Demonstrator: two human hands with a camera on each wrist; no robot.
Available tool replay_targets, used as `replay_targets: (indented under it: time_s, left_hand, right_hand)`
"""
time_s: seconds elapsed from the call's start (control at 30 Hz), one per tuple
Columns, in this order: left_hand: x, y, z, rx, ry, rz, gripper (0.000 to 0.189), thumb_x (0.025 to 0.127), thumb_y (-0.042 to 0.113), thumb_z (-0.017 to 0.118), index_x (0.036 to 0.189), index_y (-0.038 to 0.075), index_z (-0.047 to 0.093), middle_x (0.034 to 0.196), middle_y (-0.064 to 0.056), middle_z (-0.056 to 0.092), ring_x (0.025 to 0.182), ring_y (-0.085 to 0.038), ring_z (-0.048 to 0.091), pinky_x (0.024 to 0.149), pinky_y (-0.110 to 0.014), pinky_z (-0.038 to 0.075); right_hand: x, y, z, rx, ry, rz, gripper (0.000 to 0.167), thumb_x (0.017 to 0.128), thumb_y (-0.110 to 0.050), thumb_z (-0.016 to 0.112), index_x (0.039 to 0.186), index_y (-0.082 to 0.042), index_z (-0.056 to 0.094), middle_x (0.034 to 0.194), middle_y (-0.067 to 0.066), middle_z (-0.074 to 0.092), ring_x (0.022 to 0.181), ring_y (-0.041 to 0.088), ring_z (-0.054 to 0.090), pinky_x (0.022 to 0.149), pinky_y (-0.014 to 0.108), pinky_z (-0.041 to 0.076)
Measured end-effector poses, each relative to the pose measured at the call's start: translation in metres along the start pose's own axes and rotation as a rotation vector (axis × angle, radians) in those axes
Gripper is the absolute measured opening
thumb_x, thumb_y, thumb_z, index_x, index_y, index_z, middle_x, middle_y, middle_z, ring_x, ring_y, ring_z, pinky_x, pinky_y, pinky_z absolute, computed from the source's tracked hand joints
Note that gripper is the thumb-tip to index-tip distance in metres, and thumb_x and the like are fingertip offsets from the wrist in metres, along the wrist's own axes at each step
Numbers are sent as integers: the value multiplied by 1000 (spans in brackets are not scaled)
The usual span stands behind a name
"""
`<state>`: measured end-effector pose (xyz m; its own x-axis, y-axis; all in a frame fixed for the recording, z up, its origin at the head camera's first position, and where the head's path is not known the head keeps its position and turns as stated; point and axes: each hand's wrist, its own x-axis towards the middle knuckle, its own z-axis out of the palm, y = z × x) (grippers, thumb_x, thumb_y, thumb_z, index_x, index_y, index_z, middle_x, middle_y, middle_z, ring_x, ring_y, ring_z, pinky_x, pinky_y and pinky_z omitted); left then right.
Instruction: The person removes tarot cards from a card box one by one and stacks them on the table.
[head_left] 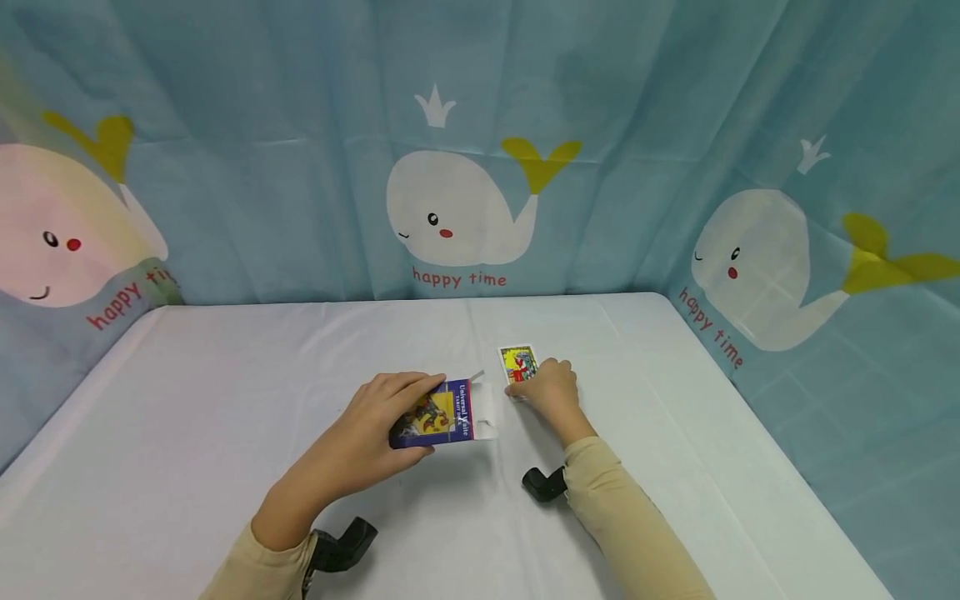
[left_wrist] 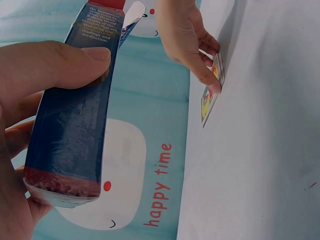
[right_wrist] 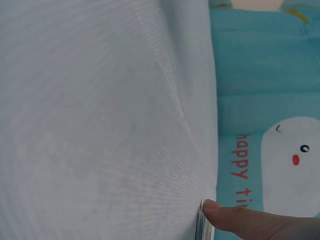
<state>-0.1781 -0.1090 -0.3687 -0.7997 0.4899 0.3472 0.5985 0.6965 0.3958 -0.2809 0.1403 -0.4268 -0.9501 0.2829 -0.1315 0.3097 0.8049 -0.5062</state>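
In the head view my left hand (head_left: 360, 437) grips a blue tarot card box (head_left: 435, 412) with a yellow picture, lifted over the table. Its end facing right stands open, with a pale flap (head_left: 484, 408) sticking out. The left wrist view shows the thumb across the box's dark blue narrow side (left_wrist: 70, 130). To the right, my right hand (head_left: 553, 393) holds a small stack of tarot cards (head_left: 518, 362) by its edges, thumb on the near left side. The top card is bright yellow and red. In the right wrist view only the thumb and the stack's edge (right_wrist: 200, 227) show.
A white cloth (head_left: 225, 400) covers the table. Blue curtains (head_left: 300, 208) printed with whales hang along the back and sides. Black wrist-worn pieces (head_left: 345, 546) stick out below both hands, just above the cloth.
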Motion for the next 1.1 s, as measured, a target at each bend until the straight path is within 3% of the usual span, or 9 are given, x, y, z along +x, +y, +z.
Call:
replay_targets:
  time_s: [0.13, 0.33, 0.43, 0.6, 0.7, 0.97, 1.1]
  left_hand:
    - [0, -1, -1, -4, -6, -9, 79, 76, 23, 86, 146, 15, 50, 139, -7, 56, 125, -27, 51, 102, -54, 42]
    - [0, -4, -2, -3, 4, -12, 78, 77, 19, 85, 146, 15, 50, 138, -7, 57, 124, -28, 51, 101, -56, 42]
    - [0, -8, -2, -9, 8, -25, 76, 77, 18, 84, 146, 14, 50, 138, -7, 57, 125, -29, 50, 101, -57, 41]
    - [0, -18, 2, -25, 6, -63, 75, 78, 17, 83, 145, 12, 51, 137, -9, 57, 124, -32, 50, 102, -57, 41]
    - [0, -23, 3, -20, 22, -98, 74, 77, 17, 83, 144, 10, 52, 135, -11, 58, 123, -34, 50, 102, -57, 41]
    - [6, -34, 15, -28, 96, -277, 75, 77, 24, 84, 140, 1, 53, 132, -17, 60, 113, -31, 54, 90, -46, 47]
    - [9, -37, 17, 9, 153, -372, 75, 75, 28, 85, 136, -3, 56, 125, -20, 64, 108, -34, 57, 86, -47, 49]
  right_hand:
    - [3, 3, -4, 42, -5, -12, 78, 77, -41, 83, 123, 15, 55, 120, 29, 53, 111, 38, 52, 89, 46, 49]
    - [9, 21, -27, 304, 5, -15, 62, 89, -37, 69, 126, 11, 56, 128, 30, 56, 118, 41, 54, 97, 50, 48]
    - [13, 31, -37, 360, -22, -1, 56, 92, -37, 65, 125, 8, 56, 126, 26, 59, 111, 36, 57, 92, 46, 50]
    - [17, 45, -44, 360, -66, 13, 51, 92, -39, 65, 119, 4, 60, 118, 21, 62, 93, 25, 59, 75, 31, 50]
    - [19, 52, -47, 345, -66, -4, 49, 92, -39, 65, 117, 3, 61, 117, 20, 63, 89, 23, 60, 71, 28, 50]
    - [21, 66, -60, 270, -33, -83, 49, 94, -40, 63, 119, 2, 62, 120, 21, 63, 103, 30, 58, 85, 40, 49]
    - [23, 70, -65, 258, -16, -132, 49, 95, -39, 62, 121, 3, 62, 123, 23, 63, 108, 33, 58, 90, 45, 49]
